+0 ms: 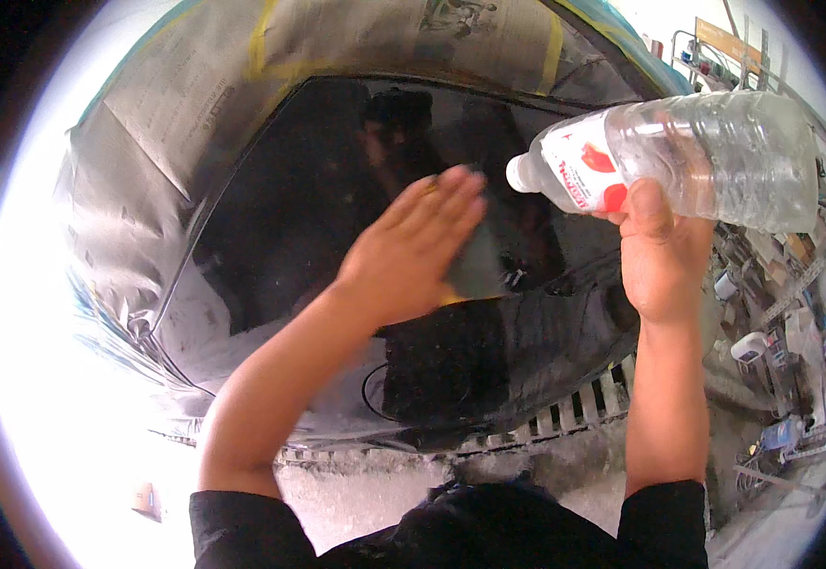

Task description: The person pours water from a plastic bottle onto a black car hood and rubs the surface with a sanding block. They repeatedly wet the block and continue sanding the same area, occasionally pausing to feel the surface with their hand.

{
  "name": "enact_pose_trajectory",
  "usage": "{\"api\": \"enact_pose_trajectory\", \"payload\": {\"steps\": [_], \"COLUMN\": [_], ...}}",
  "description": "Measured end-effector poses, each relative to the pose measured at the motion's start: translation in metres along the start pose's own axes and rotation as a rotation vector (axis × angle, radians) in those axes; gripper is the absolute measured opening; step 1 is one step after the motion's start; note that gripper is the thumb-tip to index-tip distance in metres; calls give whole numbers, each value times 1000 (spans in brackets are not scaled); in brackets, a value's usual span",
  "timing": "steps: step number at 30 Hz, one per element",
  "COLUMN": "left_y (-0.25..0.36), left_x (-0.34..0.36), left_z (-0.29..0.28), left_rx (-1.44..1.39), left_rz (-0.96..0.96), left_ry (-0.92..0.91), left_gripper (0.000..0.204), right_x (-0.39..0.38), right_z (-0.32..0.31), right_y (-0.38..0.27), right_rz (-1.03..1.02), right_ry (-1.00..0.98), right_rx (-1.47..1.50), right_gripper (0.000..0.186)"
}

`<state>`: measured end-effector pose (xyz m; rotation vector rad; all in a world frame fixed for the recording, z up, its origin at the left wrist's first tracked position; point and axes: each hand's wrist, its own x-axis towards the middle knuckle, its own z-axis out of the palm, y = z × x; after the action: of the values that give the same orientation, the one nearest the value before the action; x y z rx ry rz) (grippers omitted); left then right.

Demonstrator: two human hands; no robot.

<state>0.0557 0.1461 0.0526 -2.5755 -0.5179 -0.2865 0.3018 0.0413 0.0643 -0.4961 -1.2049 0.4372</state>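
My right hand [661,248] is wrapped round a large clear plastic bottle [716,156] with a red and white label. The bottle lies nearly level in the air, its white neck end [521,174] toward the left. My left hand [411,248] is stretched flat, fingers side by side and slightly blurred, over the glossy black car panel [280,204]. Whether the palm touches the panel is hard to tell. Beside the hand shows a greyish patch [479,270] with a yellow lower edge, which may be a sheet or a reflection. Wet-looking dark reflections fill the panel.
Masking paper [176,142] with yellow tape [263,38] covers the car body around the panel. A slatted grate [574,410] runs below the bumper on the concrete floor [366,493]. Shelves [792,332] with containers and clutter stand at the right, and a metal rack [721,52] at the far right.
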Motion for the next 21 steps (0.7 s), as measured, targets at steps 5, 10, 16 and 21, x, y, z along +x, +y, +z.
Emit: {"api": "enact_pose_trajectory", "payload": {"steps": [5,10,16,21], "left_y": [-20,10,-13,-16], "left_x": [-42,53,-21,-2], "left_z": [-9,4,-12,-17], "left_rx": [123,118,54,109], "left_rz": [-65,-79,7,-94], "left_ry": [-94,74,-86,-25], "left_gripper": [91,83,96,82], "right_x": [-2,3,4,2], "right_z": [-4,-14,-15,-11], "right_y": [3,-1,-8,-11], "right_rz": [-50,7,-26,-30], "right_ry": [-14,-70,-5,106], "right_rx": [-46,-49,-36,24], "right_gripper": [70,70,70,66]}}
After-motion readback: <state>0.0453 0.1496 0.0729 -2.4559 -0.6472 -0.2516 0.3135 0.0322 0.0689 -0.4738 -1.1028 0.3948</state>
